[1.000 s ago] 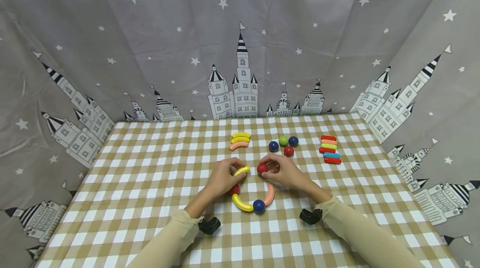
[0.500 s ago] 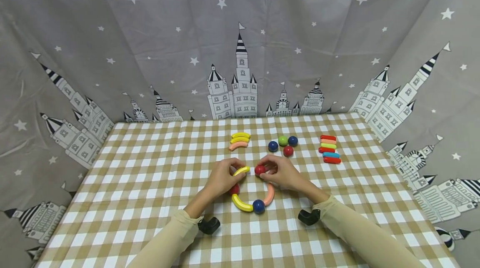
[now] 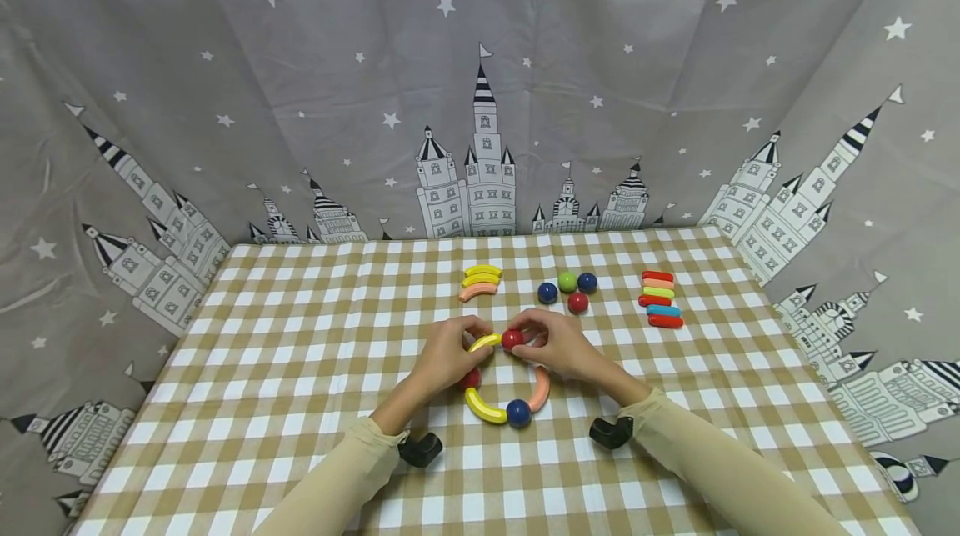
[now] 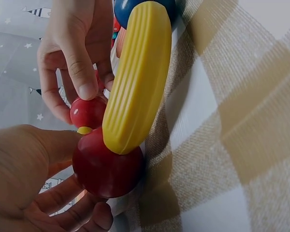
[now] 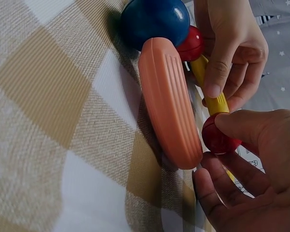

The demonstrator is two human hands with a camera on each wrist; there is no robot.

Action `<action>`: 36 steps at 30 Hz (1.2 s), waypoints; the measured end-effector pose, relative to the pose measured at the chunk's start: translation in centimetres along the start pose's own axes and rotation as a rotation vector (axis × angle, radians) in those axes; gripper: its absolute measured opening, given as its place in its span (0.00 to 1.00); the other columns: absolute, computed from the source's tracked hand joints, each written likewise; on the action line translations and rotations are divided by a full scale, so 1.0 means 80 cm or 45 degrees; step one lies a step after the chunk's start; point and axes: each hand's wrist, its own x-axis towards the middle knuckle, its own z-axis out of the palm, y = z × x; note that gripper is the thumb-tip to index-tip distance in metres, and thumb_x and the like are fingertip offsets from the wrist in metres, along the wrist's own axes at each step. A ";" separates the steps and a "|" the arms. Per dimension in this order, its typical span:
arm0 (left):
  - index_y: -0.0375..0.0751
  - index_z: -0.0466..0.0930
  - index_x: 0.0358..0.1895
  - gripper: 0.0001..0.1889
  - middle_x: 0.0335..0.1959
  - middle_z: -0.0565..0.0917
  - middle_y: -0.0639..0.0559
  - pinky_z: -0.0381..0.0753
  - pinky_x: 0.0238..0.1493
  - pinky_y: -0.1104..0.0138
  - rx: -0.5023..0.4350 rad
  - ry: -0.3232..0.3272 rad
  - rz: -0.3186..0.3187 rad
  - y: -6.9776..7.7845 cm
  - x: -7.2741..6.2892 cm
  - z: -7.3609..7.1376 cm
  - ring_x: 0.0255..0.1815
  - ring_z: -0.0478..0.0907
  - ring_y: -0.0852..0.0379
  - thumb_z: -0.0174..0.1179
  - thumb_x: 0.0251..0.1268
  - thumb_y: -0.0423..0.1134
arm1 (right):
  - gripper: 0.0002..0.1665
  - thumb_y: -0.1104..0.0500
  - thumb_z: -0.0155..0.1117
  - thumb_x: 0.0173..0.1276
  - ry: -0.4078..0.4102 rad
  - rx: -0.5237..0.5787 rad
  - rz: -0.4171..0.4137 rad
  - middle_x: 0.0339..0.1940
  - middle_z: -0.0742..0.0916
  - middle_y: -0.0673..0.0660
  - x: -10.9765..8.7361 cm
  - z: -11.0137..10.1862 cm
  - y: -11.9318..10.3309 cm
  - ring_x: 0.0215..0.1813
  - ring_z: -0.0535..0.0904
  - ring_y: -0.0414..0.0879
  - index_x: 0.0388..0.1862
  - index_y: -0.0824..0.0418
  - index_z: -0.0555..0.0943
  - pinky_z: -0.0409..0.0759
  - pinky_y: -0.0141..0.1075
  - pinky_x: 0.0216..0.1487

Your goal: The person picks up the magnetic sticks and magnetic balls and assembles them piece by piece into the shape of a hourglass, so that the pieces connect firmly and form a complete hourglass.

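Observation:
My left hand [image 3: 447, 354] pinches a curved yellow piece [image 5: 216, 104] at the upper left of a ring of pieces. Between the thumb and fingers of my right hand [image 3: 557, 344] is a red ball [image 3: 512, 339], right at the yellow piece's free end. Below my left hand sits another red ball [image 4: 108, 166], partly hidden in the head view. From it the ring runs through a second curved yellow piece [image 3: 485, 408], a blue ball [image 3: 518, 413] and a curved salmon piece [image 5: 169, 104]. A gap shows between the salmon piece and the ball in my right hand.
Behind the ring lie two yellow curved pieces [image 3: 482, 274] and a salmon one [image 3: 477, 292]. Several loose balls [image 3: 567, 282] group to their right. Farther right, several short coloured sticks [image 3: 659, 298] lie in a column on the checked tablecloth [image 3: 300, 336]. A grey castle-print curtain [image 3: 345, 61] stands behind.
My right hand has moved left with the red ball, closing the space between it and the yellow piece. My left hand has stayed in place.

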 end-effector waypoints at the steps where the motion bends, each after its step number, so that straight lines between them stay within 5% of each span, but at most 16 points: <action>1: 0.43 0.88 0.42 0.08 0.34 0.86 0.56 0.75 0.27 0.69 0.008 -0.003 -0.001 0.000 0.000 0.000 0.24 0.75 0.64 0.74 0.60 0.33 | 0.18 0.61 0.76 0.65 0.000 -0.005 0.002 0.45 0.89 0.50 0.000 0.000 -0.001 0.44 0.86 0.45 0.54 0.57 0.85 0.83 0.34 0.44; 19: 0.46 0.88 0.40 0.05 0.33 0.86 0.58 0.74 0.32 0.67 0.106 -0.078 0.067 -0.001 0.013 0.004 0.27 0.74 0.62 0.73 0.63 0.37 | 0.17 0.61 0.74 0.67 -0.032 0.036 0.042 0.45 0.89 0.49 -0.003 0.002 0.005 0.47 0.85 0.44 0.53 0.54 0.84 0.83 0.37 0.48; 36: 0.43 0.88 0.42 0.07 0.33 0.86 0.57 0.75 0.32 0.68 0.080 -0.057 0.019 -0.003 0.006 0.003 0.27 0.74 0.62 0.73 0.61 0.34 | 0.24 0.64 0.72 0.68 -0.081 0.065 0.031 0.54 0.86 0.59 -0.029 -0.021 0.004 0.48 0.86 0.48 0.62 0.63 0.80 0.84 0.35 0.48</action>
